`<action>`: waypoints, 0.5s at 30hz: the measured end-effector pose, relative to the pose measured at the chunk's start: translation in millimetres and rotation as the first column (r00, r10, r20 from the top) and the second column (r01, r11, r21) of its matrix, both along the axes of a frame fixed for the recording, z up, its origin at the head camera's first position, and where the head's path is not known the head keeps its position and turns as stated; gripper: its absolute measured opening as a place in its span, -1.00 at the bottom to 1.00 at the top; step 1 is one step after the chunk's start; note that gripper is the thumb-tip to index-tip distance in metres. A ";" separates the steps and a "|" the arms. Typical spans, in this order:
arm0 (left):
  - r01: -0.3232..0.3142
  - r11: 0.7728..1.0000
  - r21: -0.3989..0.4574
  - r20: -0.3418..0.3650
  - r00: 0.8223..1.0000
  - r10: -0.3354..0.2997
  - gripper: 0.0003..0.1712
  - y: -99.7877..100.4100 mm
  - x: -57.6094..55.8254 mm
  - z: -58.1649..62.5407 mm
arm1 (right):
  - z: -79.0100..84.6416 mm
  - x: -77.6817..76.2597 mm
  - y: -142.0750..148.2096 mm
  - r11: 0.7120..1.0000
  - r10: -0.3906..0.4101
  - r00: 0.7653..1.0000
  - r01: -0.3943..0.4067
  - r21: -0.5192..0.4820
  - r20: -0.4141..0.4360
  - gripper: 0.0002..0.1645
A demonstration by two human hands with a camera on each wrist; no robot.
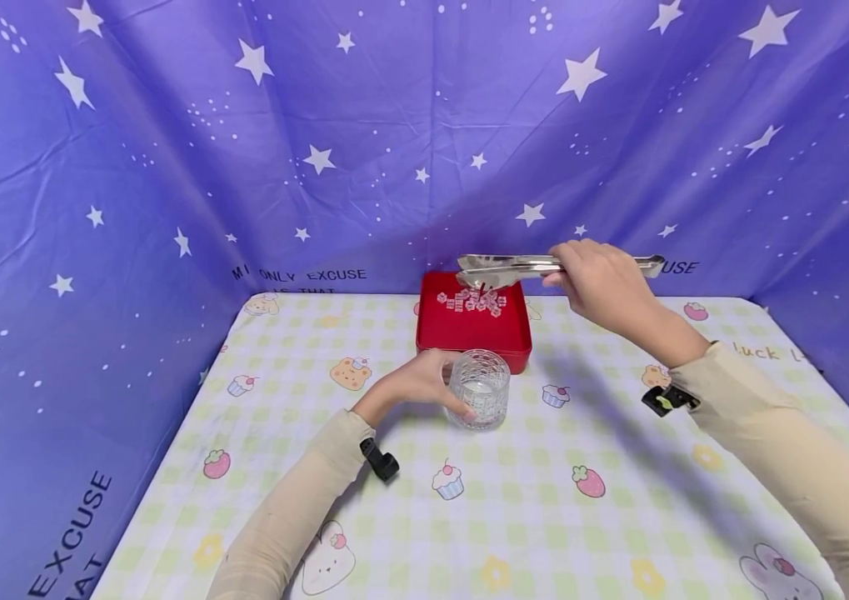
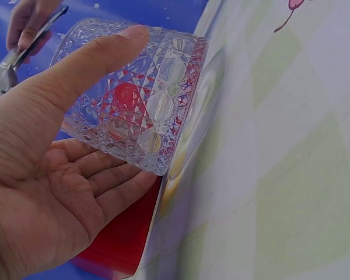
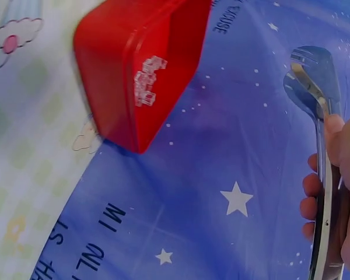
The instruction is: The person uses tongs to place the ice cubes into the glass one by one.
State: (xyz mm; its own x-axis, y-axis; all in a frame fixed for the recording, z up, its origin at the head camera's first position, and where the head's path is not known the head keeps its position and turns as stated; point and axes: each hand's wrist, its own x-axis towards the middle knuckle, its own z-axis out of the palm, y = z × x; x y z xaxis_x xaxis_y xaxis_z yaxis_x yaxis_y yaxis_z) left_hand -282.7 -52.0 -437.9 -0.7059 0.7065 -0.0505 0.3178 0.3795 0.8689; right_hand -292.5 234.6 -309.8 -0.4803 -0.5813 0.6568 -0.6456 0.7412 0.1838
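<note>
A clear cut-glass tumbler [image 1: 486,396] stands upright on the table, just in front of a red box [image 1: 469,337]. My left hand [image 1: 424,379] grips the tumbler from its left side, thumb on the near side and fingers behind it, as the left wrist view shows. In my right hand [image 1: 604,283] is a pair of metal tongs [image 1: 508,268], held level above the box. Their heads sit close together in the right wrist view, and nothing shows between them. Several small clear pieces [image 1: 472,300] like ice cubes lie toward the back of the box.
A tablecloth [image 1: 394,533] with green checks and cartoon prints covers the table. Behind the box hangs a blue curtain [image 1: 394,167] with white stars, close to the table's back edge. Black cameras are strapped to both wrists.
</note>
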 end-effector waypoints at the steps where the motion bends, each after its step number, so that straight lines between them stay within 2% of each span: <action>1: -0.001 1.000 -0.001 0.001 1.000 0.001 -0.22 0.0 0.2 0.0 | 1.2 -2.2 -0.2 1.000 -0.013 1.000 0.013 0.000 0.003 -0.17; 7: 0.003 1.000 0.006 0.013 1.000 -0.003 -0.24 0.4 0.6 -0.1 | 5.9 -17.8 -1.7 0.991 -0.130 0.991 0.130 0.014 -0.004 -0.70; 11: 0.004 1.000 0.010 0.008 1.000 -0.004 -0.24 0.6 0.8 0.6 | 5.3 -29.9 -2.6 0.981 -0.190 0.981 0.191 0.042 -0.033 -0.75; 15: 0.008 1.000 0.007 -0.003 1.000 -0.008 -0.23 1.1 0.7 1.0 | 4.3 -41.6 -5.1 0.972 -0.219 0.975 0.222 0.073 -0.044 -0.65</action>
